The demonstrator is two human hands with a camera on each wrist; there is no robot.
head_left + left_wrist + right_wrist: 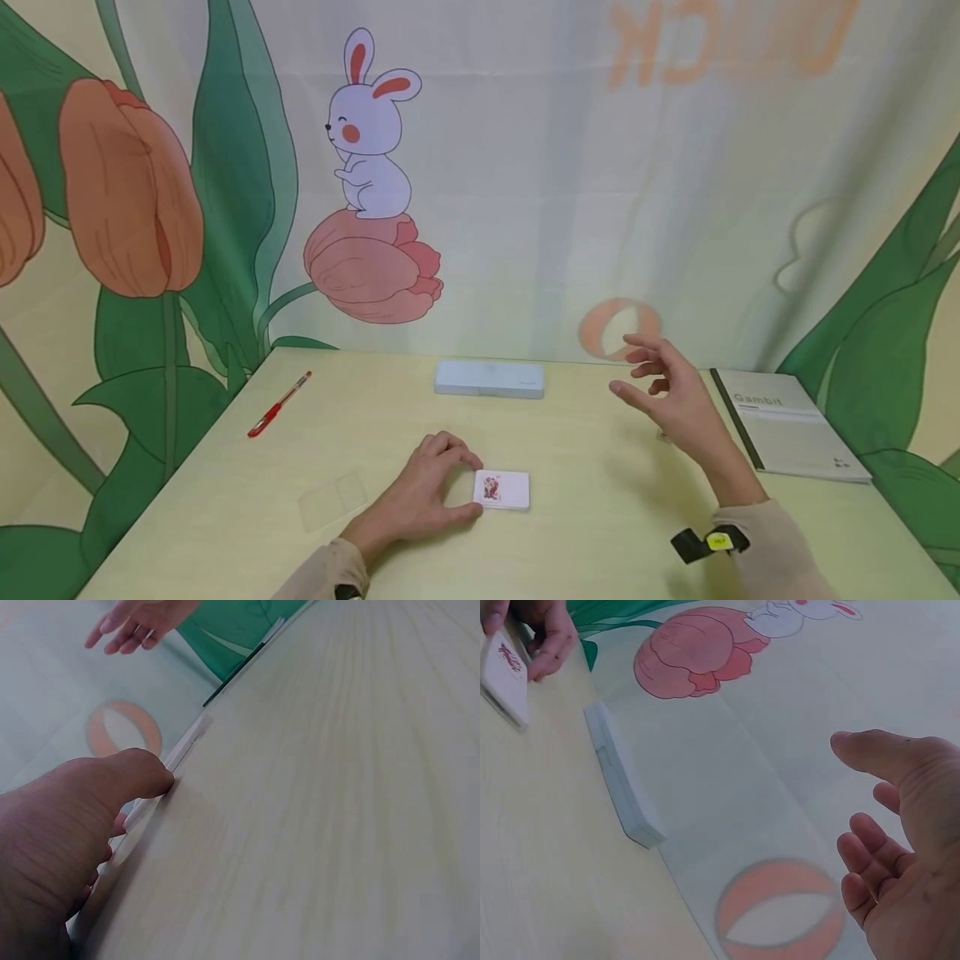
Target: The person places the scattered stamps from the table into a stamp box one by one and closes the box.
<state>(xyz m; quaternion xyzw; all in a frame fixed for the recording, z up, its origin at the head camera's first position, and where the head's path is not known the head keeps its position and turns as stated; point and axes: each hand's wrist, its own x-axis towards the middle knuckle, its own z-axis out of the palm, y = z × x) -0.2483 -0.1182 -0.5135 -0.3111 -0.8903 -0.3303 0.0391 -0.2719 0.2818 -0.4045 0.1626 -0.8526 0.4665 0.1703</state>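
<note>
A deck of playing cards (510, 490) lies flat on the table, its top card showing a small red figure. My left hand (423, 492) holds the deck at its left end, thumb on the near side and a finger on the far side. In the right wrist view, the same deck (506, 679) appears at the upper left with that hand around it. My right hand (671, 400) is raised above the right side of the table, fingers loosely bent and apart. Nothing sits between its thumb and fingers (877, 847).
A pale blue flat case (489, 380) lies at the table's back edge. To the right is a notebook (795, 425). A red pen (280, 406) and a clear plastic piece (332, 502) lie on the left. A small object (663, 435) is partly hidden by the right wrist.
</note>
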